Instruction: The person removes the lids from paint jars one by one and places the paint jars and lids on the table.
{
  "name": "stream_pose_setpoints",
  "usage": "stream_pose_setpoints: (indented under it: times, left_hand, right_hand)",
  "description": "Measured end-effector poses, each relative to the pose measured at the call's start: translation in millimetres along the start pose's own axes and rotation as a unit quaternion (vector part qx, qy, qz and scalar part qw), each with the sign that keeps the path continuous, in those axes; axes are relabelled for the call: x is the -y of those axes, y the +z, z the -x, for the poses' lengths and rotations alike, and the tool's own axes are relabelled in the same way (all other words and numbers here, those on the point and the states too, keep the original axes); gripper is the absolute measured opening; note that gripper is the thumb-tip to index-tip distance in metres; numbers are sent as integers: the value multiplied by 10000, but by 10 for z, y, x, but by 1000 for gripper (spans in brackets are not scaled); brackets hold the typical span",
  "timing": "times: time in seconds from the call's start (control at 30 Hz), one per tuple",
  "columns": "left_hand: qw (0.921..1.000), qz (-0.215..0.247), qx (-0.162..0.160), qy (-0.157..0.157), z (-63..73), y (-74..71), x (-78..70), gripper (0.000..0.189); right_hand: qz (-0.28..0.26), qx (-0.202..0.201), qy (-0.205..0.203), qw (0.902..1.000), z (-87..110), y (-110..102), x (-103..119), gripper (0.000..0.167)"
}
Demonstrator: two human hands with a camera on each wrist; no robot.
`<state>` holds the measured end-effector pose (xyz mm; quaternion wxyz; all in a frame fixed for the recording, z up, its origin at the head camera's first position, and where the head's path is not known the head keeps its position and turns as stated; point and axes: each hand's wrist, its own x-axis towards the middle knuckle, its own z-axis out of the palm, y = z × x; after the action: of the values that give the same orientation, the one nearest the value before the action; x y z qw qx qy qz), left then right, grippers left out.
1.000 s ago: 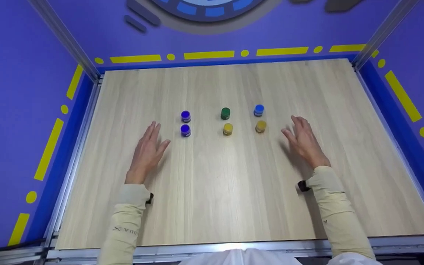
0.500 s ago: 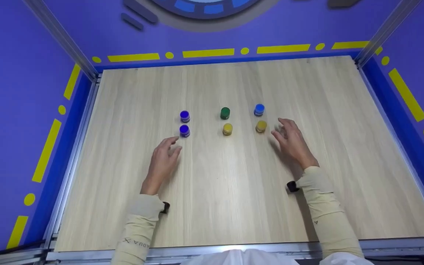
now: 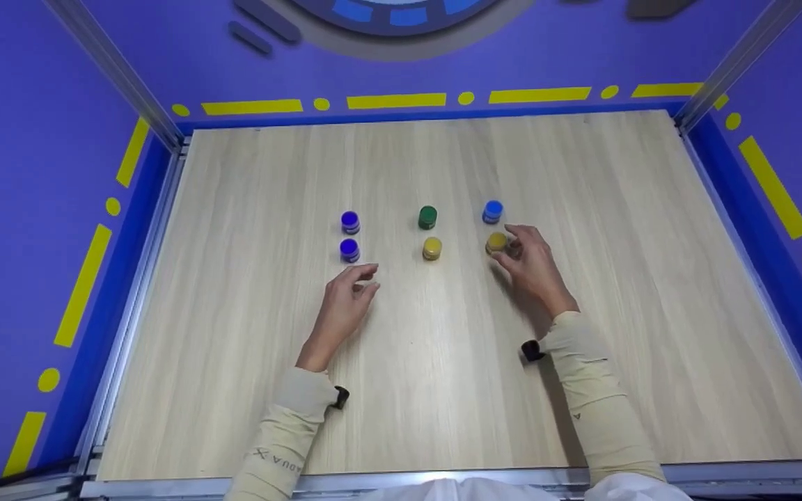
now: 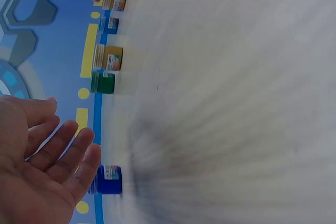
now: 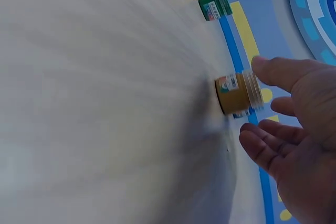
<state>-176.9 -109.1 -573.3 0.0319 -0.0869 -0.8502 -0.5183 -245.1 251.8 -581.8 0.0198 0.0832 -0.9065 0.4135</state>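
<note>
My right hand (image 3: pixel 533 268) is right at the right-hand yellow paint jar (image 3: pixel 496 243), thumb on its near side and fingers on its far side. In the right wrist view the thumb tip overlaps the lid of that yellow jar (image 5: pixel 233 94), while a gap shows between the fingers and the jar. My left hand (image 3: pixel 344 303) hovers over the table with fingers loosely bent and nothing in them, just in front of the nearer purple-capped jar (image 3: pixel 349 250). The left wrist view shows its palm and spread fingers beside a dark blue jar (image 4: pixel 110 180).
A second purple-capped jar (image 3: pixel 350 222) stands behind the nearer one. In the middle are a green jar (image 3: pixel 427 216) and another yellow jar (image 3: pixel 431 248); a blue jar (image 3: pixel 492 211) is at back right. Blue panels (image 3: pixel 401 76) wall the wooden table (image 3: pixel 401 390) on three sides.
The right hand has moved left to the right-hand yellow jar, its fingers closing in around it. My left hand has moved right and its fingers have bent more. The jars stand where they were.
</note>
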Motion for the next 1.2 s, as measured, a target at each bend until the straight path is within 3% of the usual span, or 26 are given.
stream_pose_setpoints:
  times: [0.17,0.47,0.7,1.0,1.2]
  left_hand:
    - [9998,173,-113,16,2,146,-29,26]
    - [9997,175,157,-21,2,346,-125,26]
    - [9998,48,201,83,8,445,-139,26]
    - [9997,58,247,-49,36,500,-123,28]
    - [9996,170,196,148,64,553,-127,30]
  right_hand:
    - [12,-69,195,9998,-67,95,61,58]
    - [165,9,270,9995,-57,203,137,52]
    - [290,249,248,9990,1,281,209,50]
    - [253,564,192,9979,99,378,345,48]
    - [299,807,74,9963,187,472,448,48]
